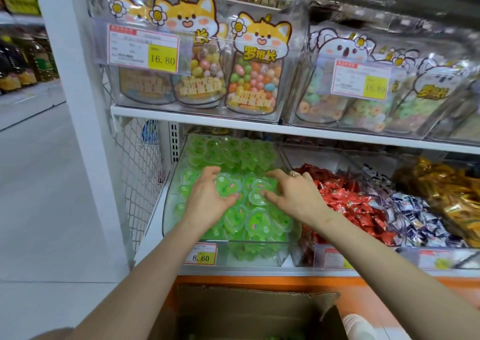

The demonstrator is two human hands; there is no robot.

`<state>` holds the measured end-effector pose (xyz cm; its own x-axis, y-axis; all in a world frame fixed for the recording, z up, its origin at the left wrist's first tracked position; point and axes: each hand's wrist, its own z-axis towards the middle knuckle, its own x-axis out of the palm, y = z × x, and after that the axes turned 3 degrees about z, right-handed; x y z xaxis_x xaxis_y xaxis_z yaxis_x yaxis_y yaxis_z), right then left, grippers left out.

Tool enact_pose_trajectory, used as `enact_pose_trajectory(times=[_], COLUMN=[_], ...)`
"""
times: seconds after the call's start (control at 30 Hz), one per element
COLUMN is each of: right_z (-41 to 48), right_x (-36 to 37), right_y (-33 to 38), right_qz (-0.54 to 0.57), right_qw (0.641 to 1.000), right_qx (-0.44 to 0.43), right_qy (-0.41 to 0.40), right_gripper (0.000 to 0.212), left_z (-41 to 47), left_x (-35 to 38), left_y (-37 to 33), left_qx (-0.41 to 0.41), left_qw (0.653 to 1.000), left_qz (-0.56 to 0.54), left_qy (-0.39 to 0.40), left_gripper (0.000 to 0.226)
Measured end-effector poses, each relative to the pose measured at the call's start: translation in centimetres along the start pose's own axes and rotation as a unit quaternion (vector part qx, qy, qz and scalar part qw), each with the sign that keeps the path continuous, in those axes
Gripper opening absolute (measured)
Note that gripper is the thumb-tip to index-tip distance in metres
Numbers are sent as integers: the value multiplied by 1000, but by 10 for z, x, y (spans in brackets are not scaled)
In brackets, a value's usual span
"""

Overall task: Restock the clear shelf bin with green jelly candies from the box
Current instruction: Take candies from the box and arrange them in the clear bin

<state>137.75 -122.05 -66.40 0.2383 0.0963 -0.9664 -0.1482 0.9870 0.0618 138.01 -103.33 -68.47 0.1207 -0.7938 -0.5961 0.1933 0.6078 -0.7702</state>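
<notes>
In the brimful clear shelf bin (168, 210), its long axis running back beneath the upper shelf (197, 118), left hand (207, 199) and right hand (294, 195) each curl around green jelly candies (257, 223).

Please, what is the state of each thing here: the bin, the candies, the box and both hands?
clear bin: open at top, nearly full.
green jelly candies: heaped in the bin.
left hand: curled round one candy on the heap.
right hand: curled round another candy.
cardboard box: flaps open, below the shelf.
</notes>
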Motion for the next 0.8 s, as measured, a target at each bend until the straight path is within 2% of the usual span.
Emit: enact_pose_trajectory(times=[0.1, 0.2, 0.37, 0.43, 0.53, 0.63, 0.8], right_z=[0, 1, 3, 3, 4, 6, 10], right_x=[-2, -5, -10, -10, -14, -15, -17], right_y=[1, 1, 2, 0, -4, -6, -11], right_qz=[11, -9, -122, -89, 14, -2, -15], right_qw=[999, 998, 991, 994, 989, 980, 980], right_qx=[-21, -36, -31, -28, -94, -142, -138], right_qy=[27, 51, 53, 56, 111, 141, 144], right_gripper=[53, 64, 79, 84, 77, 73, 71], left_z=[0, -1, 0, 1, 1, 2, 0], left_x=[8, 16, 18, 17, 14, 8, -1], left_y=[-1, -1, -1, -1, -1, 1, 5], left_qx=[5, -11, -19, -21, -20, -15, -15], left_qw=[1000, 999, 999, 999, 998, 996, 993], left_qz=[13, 27, 28, 23, 19, 10, -8], left_qy=[11, 23, 27, 37, 63, 90, 116], left_gripper=[73, 73, 74, 77, 80, 80, 80])
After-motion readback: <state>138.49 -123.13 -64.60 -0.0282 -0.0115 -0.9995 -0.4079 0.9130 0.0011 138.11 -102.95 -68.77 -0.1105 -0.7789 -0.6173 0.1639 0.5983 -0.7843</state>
